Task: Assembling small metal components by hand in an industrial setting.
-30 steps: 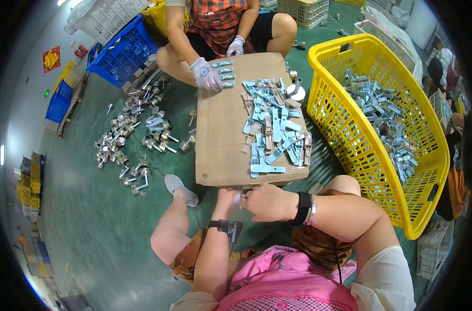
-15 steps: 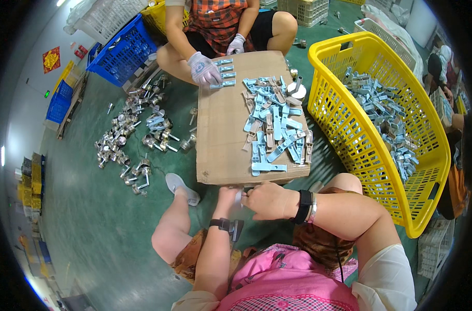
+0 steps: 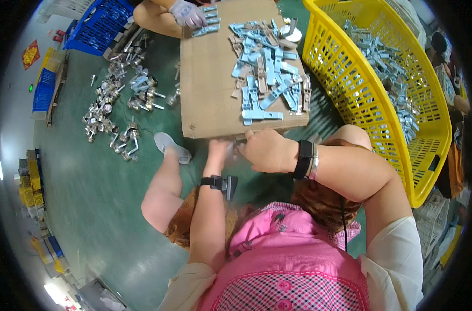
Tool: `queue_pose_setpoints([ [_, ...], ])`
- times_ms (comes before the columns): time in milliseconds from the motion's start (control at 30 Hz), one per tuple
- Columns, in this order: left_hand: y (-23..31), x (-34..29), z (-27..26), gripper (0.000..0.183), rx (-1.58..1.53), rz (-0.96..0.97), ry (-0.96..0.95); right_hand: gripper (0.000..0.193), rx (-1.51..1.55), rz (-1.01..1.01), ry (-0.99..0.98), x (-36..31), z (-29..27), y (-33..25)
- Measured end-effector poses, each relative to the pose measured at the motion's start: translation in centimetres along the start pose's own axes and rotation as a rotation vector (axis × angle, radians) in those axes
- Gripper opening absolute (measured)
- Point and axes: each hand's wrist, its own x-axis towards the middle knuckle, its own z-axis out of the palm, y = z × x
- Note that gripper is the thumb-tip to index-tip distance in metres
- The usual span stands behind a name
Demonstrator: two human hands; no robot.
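Just below the near edge of a cardboard box (image 3: 207,78), my two hands are close together. My left hand (image 3: 219,151) points at the box; its fingers are blurred and partly hidden. My right hand (image 3: 269,150) is closed with curled fingers, beside a small pale, smeared patch between the hands. What it grips, if anything, I cannot make out. On the box top lies a loose pile of light blue and grey-brown plastic clip-shaped pieces (image 3: 269,65), along with a round metal part with a stem (image 3: 292,33).
Opposite, a co-worker's gloved hand (image 3: 188,14) rests by a short row of blue pieces (image 3: 207,30). At right stands a yellow basket (image 3: 350,85) holding more pieces. Stemmed metal parts (image 3: 104,106) litter the green floor at left, below a blue crate (image 3: 97,28).
The whole view has tilted downward, so the box and baskets sit higher in the picture. My hands remain together by the box's near edge. The co-worker's hand stays at the row.
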Motion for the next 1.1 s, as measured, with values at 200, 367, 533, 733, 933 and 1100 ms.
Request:
queue_pose_setpoints([
  [200,-4.1,2.4,-1.2,0.030,-0.120,0.217,-0.007,0.039,0.069,-0.067,-0.009,-0.6,0.4,0.0],
  [367,-4.4,1.5,-1.2,0.022,-0.080,0.111,-0.038,0.042,0.077,-0.137,-0.078,-1.2,1.7,-1.3],
  [533,-3.9,1.1,-1.6,0.020,-0.078,0.067,-0.022,0.040,0.064,-0.087,-0.024,-1.8,0.6,-0.7],
  [733,-3.7,1.6,-1.3,0.018,-0.068,0.082,-0.023,0.037,0.076,-0.053,0.025,-3.3,1.0,0.0],
  [933,-3.6,1.5,-0.9,0.016,-0.085,0.105,-0.026,0.033,0.120,0.000,0.018,-6.3,1.3,0.8],
  [1100,-4.8,2.6,-1.1,0.012,-0.127,0.145,0.000,0.034,0.179,0.067,0.107,-8.7,4.9,4.2],
])
